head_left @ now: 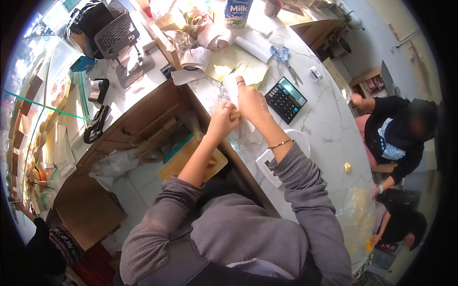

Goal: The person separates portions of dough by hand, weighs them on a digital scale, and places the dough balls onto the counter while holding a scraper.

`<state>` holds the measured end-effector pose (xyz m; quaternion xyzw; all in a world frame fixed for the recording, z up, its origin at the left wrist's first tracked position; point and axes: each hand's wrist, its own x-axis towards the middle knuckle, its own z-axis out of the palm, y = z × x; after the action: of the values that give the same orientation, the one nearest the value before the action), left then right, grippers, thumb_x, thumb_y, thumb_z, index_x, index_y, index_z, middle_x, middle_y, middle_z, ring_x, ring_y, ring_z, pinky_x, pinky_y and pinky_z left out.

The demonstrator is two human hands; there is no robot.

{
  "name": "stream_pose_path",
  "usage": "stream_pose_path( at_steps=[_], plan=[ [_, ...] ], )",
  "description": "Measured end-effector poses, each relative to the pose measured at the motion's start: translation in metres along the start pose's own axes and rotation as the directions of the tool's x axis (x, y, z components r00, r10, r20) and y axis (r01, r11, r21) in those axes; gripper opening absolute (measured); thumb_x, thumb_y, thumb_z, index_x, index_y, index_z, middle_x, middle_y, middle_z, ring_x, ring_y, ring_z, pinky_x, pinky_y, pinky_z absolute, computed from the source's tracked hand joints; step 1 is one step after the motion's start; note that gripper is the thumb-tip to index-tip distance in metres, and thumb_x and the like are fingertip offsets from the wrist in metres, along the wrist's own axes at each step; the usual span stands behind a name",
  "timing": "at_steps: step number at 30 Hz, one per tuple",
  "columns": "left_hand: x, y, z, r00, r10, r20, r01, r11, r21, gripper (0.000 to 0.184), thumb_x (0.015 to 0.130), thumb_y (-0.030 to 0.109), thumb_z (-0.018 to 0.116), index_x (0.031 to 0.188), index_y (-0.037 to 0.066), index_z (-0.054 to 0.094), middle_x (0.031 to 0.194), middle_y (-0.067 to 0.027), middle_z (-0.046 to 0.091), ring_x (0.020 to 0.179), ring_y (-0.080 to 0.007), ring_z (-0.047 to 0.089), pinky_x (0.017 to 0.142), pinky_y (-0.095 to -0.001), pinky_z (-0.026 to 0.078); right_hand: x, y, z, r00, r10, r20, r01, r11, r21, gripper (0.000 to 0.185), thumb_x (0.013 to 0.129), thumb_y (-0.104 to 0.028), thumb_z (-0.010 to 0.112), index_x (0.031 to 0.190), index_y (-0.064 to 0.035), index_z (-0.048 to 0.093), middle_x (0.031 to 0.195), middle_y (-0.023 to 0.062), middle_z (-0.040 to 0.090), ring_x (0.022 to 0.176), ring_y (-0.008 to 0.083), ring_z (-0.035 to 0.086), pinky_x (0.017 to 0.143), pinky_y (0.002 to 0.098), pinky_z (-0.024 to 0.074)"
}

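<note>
My left hand (pixel 222 121) is closed, its fingers curled around a small beige lump (pixel 234 115) that I cannot identify. Close beside it, my right hand (pixel 253 102) is closed too, thumb pointing away from me and most fingers hidden underneath. Whatever the right hand grips, if anything, does not show. A white strip of paper (pixel 230 87) lies just beyond the hands, near yellow sheets (pixel 245 69). To the right of my right hand is a black calculator (pixel 285 100). Under my right forearm sits a white kitchen scale (pixel 268 168), partly covered by the sleeve.
Blue scissors (pixel 286 62), paper rolls (pixel 195 59) and a milk carton (pixel 237 13) stand along the far marble counter (pixel 324 128). A small yellow lump (pixel 347 167) and a plastic bag (pixel 355 209) lie right. Two people (pixel 398 128) are beyond the counter; an open drawer (pixel 193 159) is below.
</note>
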<state>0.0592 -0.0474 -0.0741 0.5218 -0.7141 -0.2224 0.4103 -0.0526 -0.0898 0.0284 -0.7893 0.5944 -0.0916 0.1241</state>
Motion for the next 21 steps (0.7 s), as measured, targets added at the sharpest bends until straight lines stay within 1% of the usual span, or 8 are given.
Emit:
stream_pose_path(
  at_steps=[4,7,9,11,14,16,18,21],
  plan=[
    [-0.011,0.010,-0.011,0.993,-0.114,0.011,0.115,0.984,-0.137,0.028,0.063,0.005,0.067,0.089,0.003,0.059,0.081,-0.0105,0.059,0.073,-0.0233,0.058,0.066,-0.0319,0.049,-0.021,0.026,-0.005,0.998,-0.047,-0.036,0.052,0.988,0.143,0.056,0.079,-0.015,0.061,0.125,0.0048,0.036,0.073,0.0265,0.060,0.070,0.0418,0.060,0.063,0.0467,0.0483],
    [-0.022,0.028,-0.017,0.971,-0.175,-0.166,0.117,0.943,-0.311,0.023,0.066,0.002,0.066,0.088,0.001,0.061,0.078,-0.0086,0.064,0.065,-0.0138,0.061,0.062,-0.0242,0.050,-0.051,0.034,-0.029,0.992,0.094,-0.083,-0.060,0.938,0.342,0.056,0.079,-0.015,0.062,0.124,0.0044,0.036,0.076,0.0274,0.060,0.072,0.0426,0.060,0.064,0.0444,0.0490],
    [-0.024,0.041,-0.017,0.971,-0.178,-0.161,0.098,0.906,-0.412,0.028,0.067,-0.001,0.066,0.095,0.000,0.062,0.080,-0.0087,0.065,0.066,-0.0119,0.061,0.062,-0.0233,0.050,-0.071,0.051,-0.041,0.909,0.065,-0.411,0.153,0.866,0.476,0.055,0.079,-0.012,0.062,0.124,0.0043,0.035,0.081,0.0266,0.061,0.074,0.0414,0.061,0.064,0.0411,0.0499],
    [-0.020,0.071,-0.018,0.978,-0.144,-0.150,0.047,0.855,-0.516,0.031,0.068,-0.003,0.065,0.099,0.000,0.062,0.083,-0.0088,0.065,0.068,-0.0117,0.061,0.063,-0.0231,0.050,-0.098,0.059,-0.078,0.835,0.124,-0.536,0.196,0.843,0.501,0.051,0.082,-0.007,0.062,0.125,0.0037,0.036,0.093,0.0200,0.063,0.081,0.0297,0.065,0.071,0.0339,0.0510],
    [-0.012,0.116,-0.001,0.995,0.092,0.047,-0.058,0.877,-0.476,0.037,0.071,-0.001,0.067,0.108,0.003,0.062,0.088,-0.0079,0.066,0.074,-0.0130,0.062,0.065,-0.0241,0.049,-0.150,0.071,-0.130,0.760,0.273,-0.590,0.073,0.866,0.495,0.046,0.084,-0.011,0.063,0.121,0.0031,0.041,0.097,0.0139,0.061,0.085,0.0165,0.059,0.076,0.0291,0.0482],
    [-0.010,0.147,0.020,0.959,0.132,0.252,0.015,0.860,-0.510,0.032,0.071,0.002,0.067,0.103,0.005,0.064,0.087,-0.0046,0.066,0.077,-0.0170,0.062,0.065,-0.0290,0.048,-0.179,0.078,-0.153,0.710,0.268,-0.652,0.058,0.900,0.433,0.046,0.084,-0.012,0.063,0.122,0.0032,0.040,0.110,0.0121,0.055,0.096,0.0157,0.054,0.084,0.0274,0.0427],
    [-0.009,0.152,0.049,0.861,0.332,0.385,-0.206,0.921,-0.332,0.025,0.071,0.009,0.066,0.095,0.008,0.066,0.086,-0.0027,0.064,0.083,-0.0186,0.059,0.076,-0.0314,0.043,-0.202,0.085,-0.165,0.677,0.332,-0.657,0.023,0.882,0.470,0.048,0.085,-0.010,0.062,0.125,0.0045,0.038,0.114,0.0133,0.051,0.102,0.0172,0.050,0.090,0.0289,0.0391],
    [-0.017,0.154,0.078,0.793,0.345,0.502,-0.352,0.932,-0.085,0.023,0.072,0.015,0.065,0.095,0.010,0.066,0.099,-0.0037,0.059,0.094,-0.0205,0.054,0.081,-0.0308,0.039,-0.223,0.090,-0.168,0.661,0.362,-0.658,0.040,0.858,0.512,0.049,0.085,-0.009,0.061,0.125,0.0051,0.037,0.117,0.0138,0.050,0.105,0.0176,0.048,0.091,0.0296,0.0375]
  ],
)
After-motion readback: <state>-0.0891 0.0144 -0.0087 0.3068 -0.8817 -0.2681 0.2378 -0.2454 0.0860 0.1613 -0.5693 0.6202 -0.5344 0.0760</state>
